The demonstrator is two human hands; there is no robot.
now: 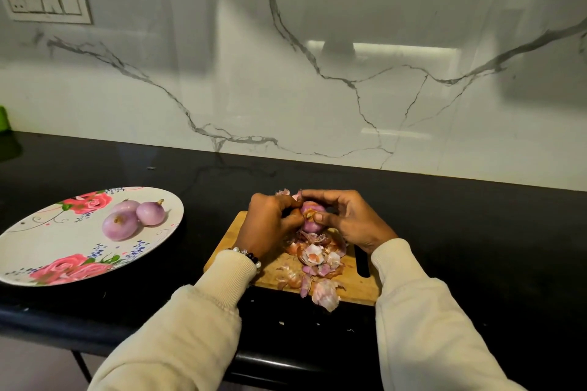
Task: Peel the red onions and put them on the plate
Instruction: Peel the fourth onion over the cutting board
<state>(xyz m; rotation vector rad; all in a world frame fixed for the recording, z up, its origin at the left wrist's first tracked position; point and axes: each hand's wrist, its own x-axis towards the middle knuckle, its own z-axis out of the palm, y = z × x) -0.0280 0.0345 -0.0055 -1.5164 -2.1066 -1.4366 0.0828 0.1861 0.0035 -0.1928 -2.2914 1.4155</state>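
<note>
A: Onion [309, 220]: where is it kept?

B: It is clamped between the left hand [270, 225] and the right hand [351, 222], fingers curled round it, above the board [355, 289]. Skin is seemingly being pinched off near its top.

A: What has been finished?

B: Three peeled onions [133, 219] are set on the plate [38, 251], well left on the surface [476, 232]. Peels [317, 263] are heaped on the board.

A: What is left?

B: This one is judged partly peeled and not yet plated. No further unpeeled ones are seen.
</note>
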